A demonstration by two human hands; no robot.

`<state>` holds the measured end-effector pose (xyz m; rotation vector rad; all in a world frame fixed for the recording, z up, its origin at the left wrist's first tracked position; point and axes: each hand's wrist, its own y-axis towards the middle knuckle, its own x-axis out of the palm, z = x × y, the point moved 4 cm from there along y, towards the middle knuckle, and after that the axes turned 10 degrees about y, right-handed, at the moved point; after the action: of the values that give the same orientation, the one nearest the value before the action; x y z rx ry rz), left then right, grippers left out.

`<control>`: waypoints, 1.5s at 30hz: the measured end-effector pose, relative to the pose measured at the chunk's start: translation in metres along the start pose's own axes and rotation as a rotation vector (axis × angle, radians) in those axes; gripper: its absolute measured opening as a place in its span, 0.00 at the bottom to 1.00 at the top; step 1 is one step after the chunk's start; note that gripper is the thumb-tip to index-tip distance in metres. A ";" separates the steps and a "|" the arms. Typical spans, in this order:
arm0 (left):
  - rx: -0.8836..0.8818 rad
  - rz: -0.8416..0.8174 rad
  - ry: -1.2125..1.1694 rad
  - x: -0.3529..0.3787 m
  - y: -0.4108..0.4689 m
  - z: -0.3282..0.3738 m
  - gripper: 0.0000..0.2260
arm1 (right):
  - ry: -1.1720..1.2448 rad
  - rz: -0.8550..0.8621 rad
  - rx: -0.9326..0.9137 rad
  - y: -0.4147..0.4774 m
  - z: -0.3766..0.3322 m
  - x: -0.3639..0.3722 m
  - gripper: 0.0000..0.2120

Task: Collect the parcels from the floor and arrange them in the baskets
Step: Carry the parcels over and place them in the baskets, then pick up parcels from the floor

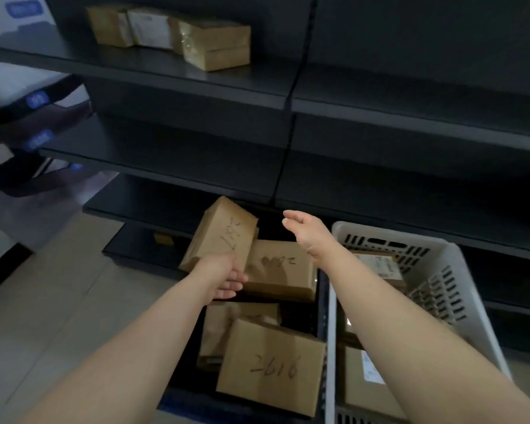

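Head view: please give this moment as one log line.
left hand: on tilted parcel in dark basket | right hand: open, empty

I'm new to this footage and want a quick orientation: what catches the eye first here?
Two bare forearms reach forward, the left hand by a tilted brown parcel and the right hand empty. Below, numbered parcels fill a dark basket, with a white basket at its right.

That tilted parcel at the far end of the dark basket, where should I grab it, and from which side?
Likely across its long edges near the raised far end, from above. The tilted parcel leans broad face up with that end free; its lower end is crowded by the left hand and the flat parcel beside it. The open right hand is close by.
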<state>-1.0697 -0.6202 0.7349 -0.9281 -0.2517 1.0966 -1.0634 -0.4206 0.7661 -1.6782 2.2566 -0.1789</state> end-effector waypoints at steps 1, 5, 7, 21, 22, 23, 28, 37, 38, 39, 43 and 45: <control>0.032 -0.003 -0.022 0.009 -0.007 0.008 0.16 | 0.019 0.023 -0.010 -0.011 0.001 -0.013 0.19; 0.207 -0.045 -0.061 0.064 -0.048 0.040 0.14 | 0.100 0.135 -0.024 -0.062 0.012 -0.077 0.18; 0.272 -0.074 -0.042 0.102 -0.071 0.053 0.14 | 0.132 0.218 -0.032 -0.095 0.019 -0.117 0.17; 0.434 -0.520 0.238 0.490 -0.270 -0.007 0.11 | 0.254 0.872 0.011 -0.458 0.168 -0.405 0.15; 0.445 -0.563 0.276 0.521 -0.288 -0.020 0.11 | 0.269 0.931 0.029 -0.488 0.183 -0.419 0.15; 0.454 -0.609 0.314 0.551 -0.308 -0.034 0.11 | 0.286 0.994 0.045 -0.519 0.197 -0.432 0.14; 0.464 -0.832 0.484 0.676 -0.392 -0.103 0.10 | 0.399 1.246 0.122 -0.662 0.266 -0.478 0.13; 0.373 -1.092 0.762 0.852 -0.480 -0.206 0.09 | 0.679 1.589 0.212 -0.841 0.371 -0.524 0.12; 0.368 -1.115 0.790 0.872 -0.488 -0.214 0.10 | 0.701 1.629 0.219 -0.856 0.382 -0.533 0.12; 0.368 -1.133 0.813 0.892 -0.496 -0.221 0.10 | 0.722 1.664 0.229 -0.869 0.392 -0.544 0.13; 0.380 -1.188 0.892 0.977 -0.531 -0.235 0.10 | 0.827 1.780 0.247 -0.917 0.426 -0.596 0.10; 0.373 -1.214 0.936 1.023 -0.549 -0.236 0.08 | 0.886 1.843 0.244 -0.942 0.441 -0.624 0.12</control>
<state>-0.0899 0.0459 0.7408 -0.6616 0.1754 -0.4384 0.0978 -0.0719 0.7362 1.1532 3.0610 -0.6913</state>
